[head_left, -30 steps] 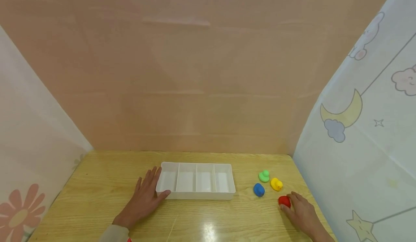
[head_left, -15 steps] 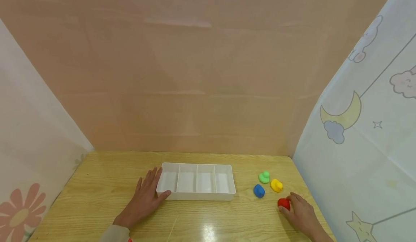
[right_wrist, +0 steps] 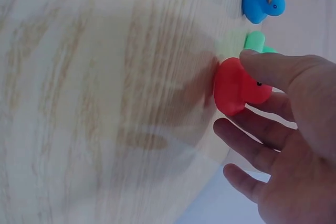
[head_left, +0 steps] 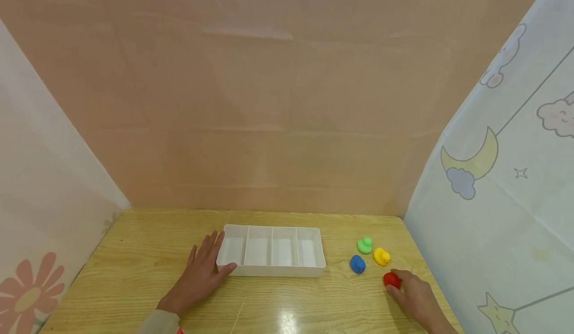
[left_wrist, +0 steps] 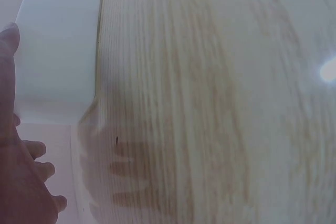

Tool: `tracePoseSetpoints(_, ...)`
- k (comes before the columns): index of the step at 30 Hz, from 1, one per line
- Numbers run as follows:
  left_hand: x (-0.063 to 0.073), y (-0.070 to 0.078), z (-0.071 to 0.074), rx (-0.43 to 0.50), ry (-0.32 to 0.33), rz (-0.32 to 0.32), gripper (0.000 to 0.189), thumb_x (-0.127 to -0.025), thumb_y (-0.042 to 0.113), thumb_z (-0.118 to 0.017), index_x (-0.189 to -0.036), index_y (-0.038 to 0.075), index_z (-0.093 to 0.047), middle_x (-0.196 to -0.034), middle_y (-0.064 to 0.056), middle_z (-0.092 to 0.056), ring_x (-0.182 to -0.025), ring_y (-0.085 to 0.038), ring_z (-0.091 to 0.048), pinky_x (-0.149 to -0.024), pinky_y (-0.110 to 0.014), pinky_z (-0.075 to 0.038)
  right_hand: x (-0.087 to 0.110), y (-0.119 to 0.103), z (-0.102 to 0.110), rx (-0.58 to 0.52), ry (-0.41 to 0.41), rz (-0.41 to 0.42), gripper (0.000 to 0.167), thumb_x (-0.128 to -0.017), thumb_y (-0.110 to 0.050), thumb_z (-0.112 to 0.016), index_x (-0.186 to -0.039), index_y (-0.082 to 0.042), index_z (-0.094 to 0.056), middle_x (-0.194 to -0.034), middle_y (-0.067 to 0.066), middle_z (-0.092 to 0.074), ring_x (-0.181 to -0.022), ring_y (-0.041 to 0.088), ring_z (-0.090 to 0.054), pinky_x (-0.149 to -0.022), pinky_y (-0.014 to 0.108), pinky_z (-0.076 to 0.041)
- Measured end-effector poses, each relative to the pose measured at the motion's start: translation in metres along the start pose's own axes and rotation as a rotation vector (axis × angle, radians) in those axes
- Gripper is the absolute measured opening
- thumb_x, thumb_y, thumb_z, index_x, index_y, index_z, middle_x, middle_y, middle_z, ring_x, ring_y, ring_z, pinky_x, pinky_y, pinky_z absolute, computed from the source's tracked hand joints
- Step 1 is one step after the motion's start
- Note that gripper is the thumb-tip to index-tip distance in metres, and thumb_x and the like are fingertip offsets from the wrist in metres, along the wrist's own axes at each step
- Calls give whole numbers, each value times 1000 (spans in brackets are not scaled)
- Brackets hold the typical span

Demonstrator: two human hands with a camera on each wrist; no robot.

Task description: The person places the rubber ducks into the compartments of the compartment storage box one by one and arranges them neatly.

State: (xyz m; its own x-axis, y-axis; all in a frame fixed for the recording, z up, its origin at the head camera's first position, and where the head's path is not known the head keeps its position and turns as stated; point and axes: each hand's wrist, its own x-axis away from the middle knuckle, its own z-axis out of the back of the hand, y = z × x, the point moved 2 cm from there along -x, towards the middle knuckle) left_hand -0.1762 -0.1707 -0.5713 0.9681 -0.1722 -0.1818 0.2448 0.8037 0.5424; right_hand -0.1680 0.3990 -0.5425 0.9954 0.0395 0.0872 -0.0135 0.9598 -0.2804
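A red rubber duck sits on the table at the right, pinched between the thumb and fingers of my right hand. In the right wrist view the thumb overlaps the duck's head side, and the lower fingers spread away from it. At the left end of a white tray with several compartments rests my left hand. Its fingers lie fairly straight along the tray's short side, the thumb at the front corner. The compartments hold nothing.
Beyond the red duck stand a blue duck, a yellow duck and a green duck. The wooden table ends at a brown backdrop, with a patterned white sheet close beside the right hand.
The right hand's fingers have drawn in closer over the red duck, which has barely shifted. The left hand and the tray have stayed in place.
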Motion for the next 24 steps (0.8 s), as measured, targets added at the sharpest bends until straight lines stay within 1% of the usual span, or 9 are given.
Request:
tracePoseSetpoints(6,0,0,1,4,-15,13,91,-104,56,-61,-171,10,-22,-176,-25,-24,-162,-53,-22,-122,-81,-15,-2,-4,6,-14,5,6,54,-93,-29,-82,-131,8,-68,-126,28,-73,-112,43,-72,-94,60,-60)
tracePoseSetpoints(9,0,0,2,5,-16,16,91,-104,57,-61,-171,11,-22,-176,-25,-24,-162,-52,-22,-122,-81,-15,-3,-7,10,-32,17,19,52,-94,-27,-82,-131,7,-68,-126,26,-73,-112,42,-72,-94,59,-60)
tracePoseSetpoints(17,0,-1,1,-8,-18,13,91,-104,58,-60,-171,12,-21,-176,-25,-25,-162,-52,-22,-123,-81,-15,-4,-19,17,-35,136,117,41,-92,-21,-83,-123,4,-73,-117,21,-77,-104,39,-75,-89,59,-62)
tracePoseSetpoints(19,0,-2,0,-15,-23,16,91,-104,59,-59,-172,12,-20,-176,-24,-25,-163,-52,-21,-124,-81,-15,-5,-22,18,-26,153,132,39,-92,-20,-84,-121,3,-74,-115,21,-78,-101,38,-75,-88,58,-62)
tracePoseSetpoints(24,0,0,1,5,-25,13,91,-104,59,-60,-172,12,-20,-176,-25,-25,-163,-52,-21,-123,-81,-14,-7,-28,21,-15,180,157,38,-90,-19,-85,-119,3,-74,-114,20,-78,-99,37,-75,-86,58,-62)
